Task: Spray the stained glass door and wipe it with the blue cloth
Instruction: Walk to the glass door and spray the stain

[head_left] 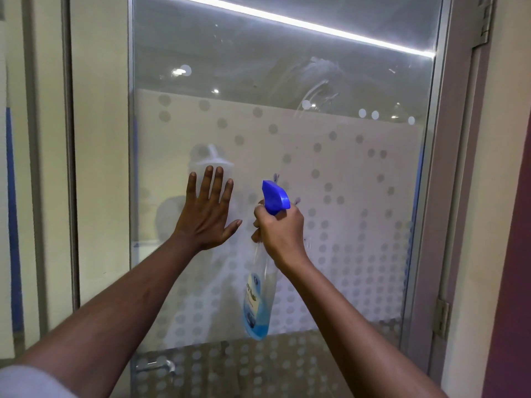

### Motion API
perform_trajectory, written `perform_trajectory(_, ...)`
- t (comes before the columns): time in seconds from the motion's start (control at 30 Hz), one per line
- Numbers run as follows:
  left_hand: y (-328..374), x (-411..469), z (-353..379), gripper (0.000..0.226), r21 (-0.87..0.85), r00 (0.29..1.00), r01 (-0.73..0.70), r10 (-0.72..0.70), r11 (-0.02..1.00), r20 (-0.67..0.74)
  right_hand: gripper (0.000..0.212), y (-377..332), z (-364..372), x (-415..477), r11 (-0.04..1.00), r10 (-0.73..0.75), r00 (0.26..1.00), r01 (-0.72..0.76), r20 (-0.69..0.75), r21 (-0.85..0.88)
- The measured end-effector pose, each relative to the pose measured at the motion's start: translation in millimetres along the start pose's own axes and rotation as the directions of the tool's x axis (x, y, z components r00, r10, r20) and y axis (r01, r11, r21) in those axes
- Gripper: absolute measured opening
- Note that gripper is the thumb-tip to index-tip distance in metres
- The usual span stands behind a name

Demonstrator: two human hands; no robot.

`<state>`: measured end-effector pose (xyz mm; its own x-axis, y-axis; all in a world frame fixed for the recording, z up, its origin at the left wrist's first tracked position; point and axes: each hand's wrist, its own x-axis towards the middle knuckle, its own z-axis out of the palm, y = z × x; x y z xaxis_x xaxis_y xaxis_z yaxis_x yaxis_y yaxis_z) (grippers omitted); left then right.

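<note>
The right hand (280, 229) is clamped around the neck of a spray bottle (260, 294), fingers wrapped just under the blue trigger head (275, 198). The nozzle points up and away toward the glass, which suits spraying: the bottle hangs below the fist, its clear body tilted, and the small amount of blue liquid pools at the bottom. Whether a finger is pressing the trigger I cannot tell; that side of the hand is hidden.

The left hand (208, 209) lies flat and open on the glass door (359, 196), fingers spread and pointing up, holding nothing. It is probably there to brace the hinged door so it does not swing while the person works. The two hands are near each other but not touching.

The door fills the middle of the view, a pane with a frosted band and rows of dots in a metal frame (431, 168). Hinges (441, 314) sit on the right side, and a metal handle (156, 364) shows low on the left. A whitish curved smear (319, 81) marks the clear upper glass, above and to the right of the nozzle; it looks like the stain to be treated. A bright strip of light reflects across the top.

The blue cloth is not in view. My judgement is that the spraying step is in hand and the wiping is not yet begun.
</note>
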<state>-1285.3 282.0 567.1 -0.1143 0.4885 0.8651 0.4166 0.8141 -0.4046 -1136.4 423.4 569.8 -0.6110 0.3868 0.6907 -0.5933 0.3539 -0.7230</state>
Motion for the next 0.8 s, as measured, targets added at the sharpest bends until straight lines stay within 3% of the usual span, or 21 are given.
perform_trajectory(0.17,2,-19,-10,0.092,-0.018,0.999,0.049,-0.049,0.999,0.007,0.018,5,2,-6,0.998,-0.037,0.999,0.038,0.021,-0.045)
perform_trajectory(0.47,7,-61,-44,0.096,0.067,0.983,0.052,-0.062,0.996,0.17,0.005,-9,21,-29,1.0,-0.015,0.999,0.015,0.035,-0.004)
perform_trajectory(0.63,0,-87,-68,0.095,0.118,0.964,0.052,-0.081,0.992,0.253,0.018,-23,33,-48,0.999,-0.025,0.998,0.023,0.061,0.039)
perform_trajectory(0.8,-9,-115,-97,0.093,0.173,0.938,0.068,-0.122,0.983,0.325,0.018,-37,49,-71,0.998,-0.037,0.994,0.032,0.099,0.054)
